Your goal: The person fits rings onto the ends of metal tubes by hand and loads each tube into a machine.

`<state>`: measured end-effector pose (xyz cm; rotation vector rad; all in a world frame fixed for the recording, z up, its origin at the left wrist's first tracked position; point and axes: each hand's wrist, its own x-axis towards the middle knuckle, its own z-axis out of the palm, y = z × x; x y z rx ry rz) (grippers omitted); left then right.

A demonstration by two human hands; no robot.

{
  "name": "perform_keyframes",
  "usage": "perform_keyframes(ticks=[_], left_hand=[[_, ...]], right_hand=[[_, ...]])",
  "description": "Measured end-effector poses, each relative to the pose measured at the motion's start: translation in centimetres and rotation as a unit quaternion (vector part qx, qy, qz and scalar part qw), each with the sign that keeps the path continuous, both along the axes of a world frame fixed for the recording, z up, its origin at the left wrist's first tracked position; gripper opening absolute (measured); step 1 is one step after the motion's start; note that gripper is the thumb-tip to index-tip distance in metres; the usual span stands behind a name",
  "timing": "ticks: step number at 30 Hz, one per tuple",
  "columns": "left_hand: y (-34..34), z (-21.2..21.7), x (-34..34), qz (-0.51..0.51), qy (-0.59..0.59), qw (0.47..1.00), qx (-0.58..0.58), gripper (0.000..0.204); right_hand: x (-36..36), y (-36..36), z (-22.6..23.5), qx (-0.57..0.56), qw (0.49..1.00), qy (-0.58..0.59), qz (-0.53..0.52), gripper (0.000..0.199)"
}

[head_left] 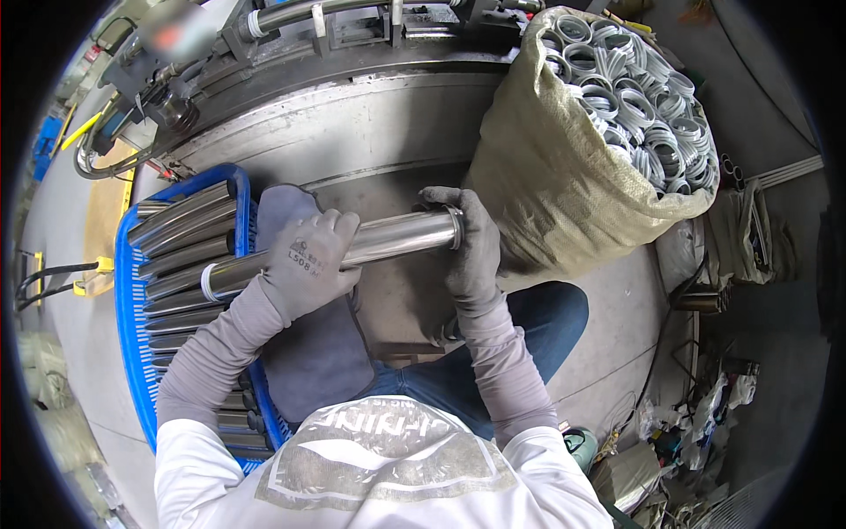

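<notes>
While a polished steel tube (370, 247) is held level across the lap, the grey-gloved left hand (308, 264) is wrapped around its middle, fingers curled tight, steadying it. The gloved right hand (471, 251) pinches a pale ring (456, 227) at the tube's end, near the burlap sack of rings (564, 167); a blue plastic crate of tubes (128, 291) lies within left reach.

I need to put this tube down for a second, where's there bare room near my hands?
Free: the grey metal surface between the blue crate and the sack of rings. The crate is packed with tubes; both gloved hands hold the steel tube.
</notes>
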<state>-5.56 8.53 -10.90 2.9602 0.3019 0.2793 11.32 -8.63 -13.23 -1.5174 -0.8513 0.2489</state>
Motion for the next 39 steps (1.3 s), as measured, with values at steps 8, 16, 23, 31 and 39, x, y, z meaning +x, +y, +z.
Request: perform_keyframes(ticks=[8, 16, 23, 31, 39], left_hand=[[-0.5, 0.0, 0.7, -0.011, 0.029, 0.999, 0.009, 0.04], [-0.3, 1.7, 0.5, -0.047, 0.031, 0.998, 0.035, 0.056], [1.2, 0.6, -3.5, -0.011, 0.001, 0.999, 0.039, 0.061], [1.2, -0.2, -3.5, -0.023, 0.002, 0.999, 0.03, 0.065], [1.0, 0.9, -4.3, -0.065, 0.015, 0.997, 0.024, 0.067]], right_hand=[[-0.4, 1.4, -1.5, 0.033, 0.993, -0.036, -0.112, 0.034], [0.4, 1.5, -3.0, 0.031, 0.985, 0.16, -0.062, 0.034], [11.9, -6.5, 13.0, -0.029, 0.869, -0.425, -0.252, 0.041], [22.6, -7.4, 15.8, -0.394, 0.76, -0.457, -0.241, 0.032], [21.0, -8.3, 15.0, -0.259, 0.821, -0.396, -0.32, 0.029]])
